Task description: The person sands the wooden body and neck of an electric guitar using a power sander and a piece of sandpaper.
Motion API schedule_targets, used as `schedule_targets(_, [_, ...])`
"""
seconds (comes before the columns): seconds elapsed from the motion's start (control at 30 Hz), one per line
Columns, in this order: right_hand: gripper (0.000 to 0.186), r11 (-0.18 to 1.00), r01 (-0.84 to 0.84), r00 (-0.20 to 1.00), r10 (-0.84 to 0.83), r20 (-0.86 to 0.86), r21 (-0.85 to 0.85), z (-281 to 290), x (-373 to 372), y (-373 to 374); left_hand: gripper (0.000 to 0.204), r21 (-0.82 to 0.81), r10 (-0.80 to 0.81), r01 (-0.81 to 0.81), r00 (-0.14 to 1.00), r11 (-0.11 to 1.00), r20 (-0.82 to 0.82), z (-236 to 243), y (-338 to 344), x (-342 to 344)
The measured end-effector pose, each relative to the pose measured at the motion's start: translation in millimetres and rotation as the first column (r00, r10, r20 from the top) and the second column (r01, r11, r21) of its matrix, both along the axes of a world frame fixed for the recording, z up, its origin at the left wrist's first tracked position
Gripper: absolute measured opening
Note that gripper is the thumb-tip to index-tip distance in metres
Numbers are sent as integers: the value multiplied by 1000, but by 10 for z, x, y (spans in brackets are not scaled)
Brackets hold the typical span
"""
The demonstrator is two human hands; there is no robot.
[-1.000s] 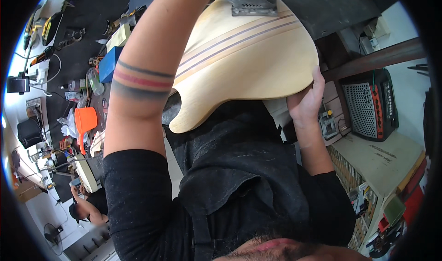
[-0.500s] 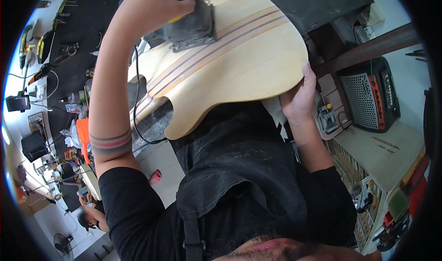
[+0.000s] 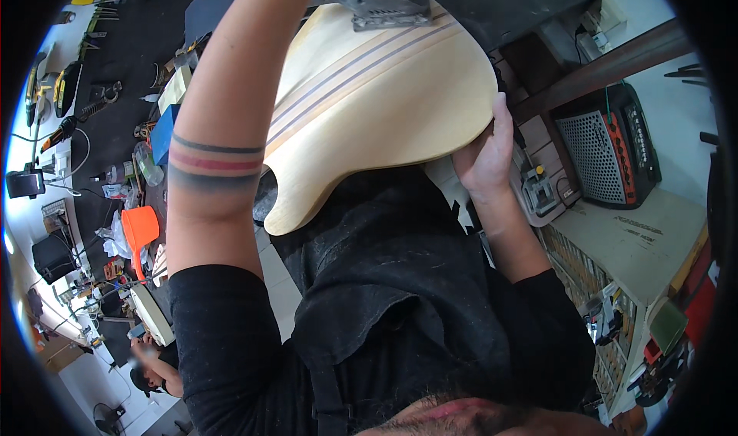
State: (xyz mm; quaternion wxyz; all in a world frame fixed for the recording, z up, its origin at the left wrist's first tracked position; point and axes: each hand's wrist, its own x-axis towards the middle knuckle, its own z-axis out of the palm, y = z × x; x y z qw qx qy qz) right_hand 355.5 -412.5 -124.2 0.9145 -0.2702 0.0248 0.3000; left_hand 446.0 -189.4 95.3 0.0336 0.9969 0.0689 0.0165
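A pale wooden guitar body (image 3: 400, 105) with darker lengthwise stripes lies across the upper middle, above my black apron. My right hand (image 3: 488, 148) grips its right edge, thumb up along the side and fingers partly hidden beneath. A dusty dark power sander (image 3: 390, 5) rests on the body near its far edge. My left forearm (image 3: 223, 105), banded with tattoos, stretches up past the top of the picture toward the sander, so that hand is out of view.
A cluttered dark bench (image 3: 108, 51) with tools and an orange scoop (image 3: 141, 228) runs along the left. A co-worker (image 3: 157, 367) is at lower left. At right stand an amplifier (image 3: 603, 148) on a cabinet (image 3: 630, 244), a router-like tool (image 3: 538, 194) and a metal beam (image 3: 600, 71).
Half a second ago my left hand showed on the sander at the middle-left of the body; hand and sander have since moved up and right. The body sits slightly further left.
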Motion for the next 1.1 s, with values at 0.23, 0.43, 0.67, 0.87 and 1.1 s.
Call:
schedule_targets(0.23, [67,995,3,992,10,-129,96,-64,42,-60,38,-135,-347,338,936,931,-53,147,-488,-301])
schedule_targets(0.43, [69,993,83,969,-60,-240,88,4,15,-14,32,-187,-590,591,805,785,67,179,-551,-852])
schedule_targets(0.67, [66,994,77,972,-57,-226,79,132,21,-14,25,-137,-529,558,825,818,200,7,-205,-1346])
schedule_targets(0.87, [53,996,90,993,-87,-84,22,83,-14,46,29,-96,-274,278,960,956,49,212,176,-1941])
schedule_targets(1.1, [50,991,131,990,-133,-50,-41,37,15,60,32,-38,-275,275,961,961,0,343,208,-2482])
